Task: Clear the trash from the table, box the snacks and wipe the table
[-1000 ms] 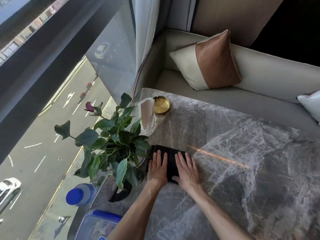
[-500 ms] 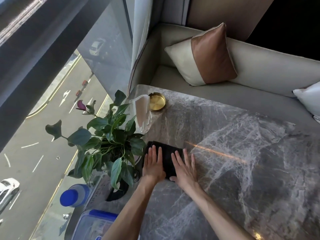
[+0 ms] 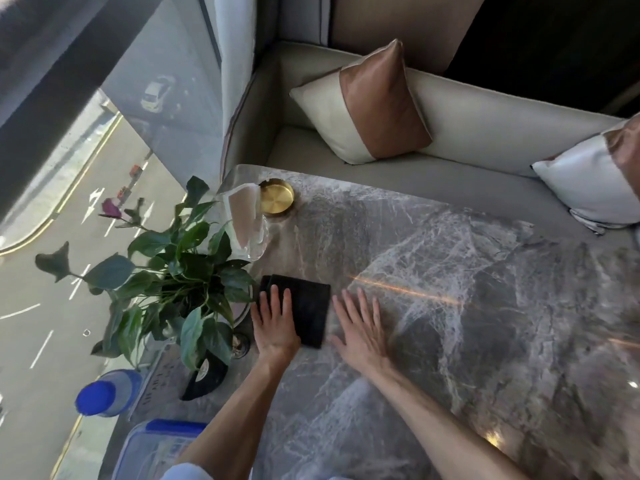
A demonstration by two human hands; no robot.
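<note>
A folded black cloth (image 3: pixel 308 308) lies flat on the grey marble table (image 3: pixel 467 306), close to the potted plant. My left hand (image 3: pixel 275 322) rests on the cloth's left half with straight fingers. My right hand (image 3: pixel 360 327) lies flat on the bare marble just right of the cloth, fingers spread, touching nothing else. A clear plastic box with a blue lid (image 3: pixel 156 448) stands at the table's near left corner, partly behind my left arm.
A leafy potted plant (image 3: pixel 173 278) stands at the table's left edge by the window. Behind it are a clear glass stand (image 3: pixel 247 226) and a gold round dish (image 3: pixel 276 201). A blue-capped bottle (image 3: pixel 104 398) is near left. A sofa with cushions (image 3: pixel 374 105) runs behind the table.
My right hand has slid off the cloth to the right onto the bare marble. My left hand stays on the cloth. The camera has shifted slightly.
</note>
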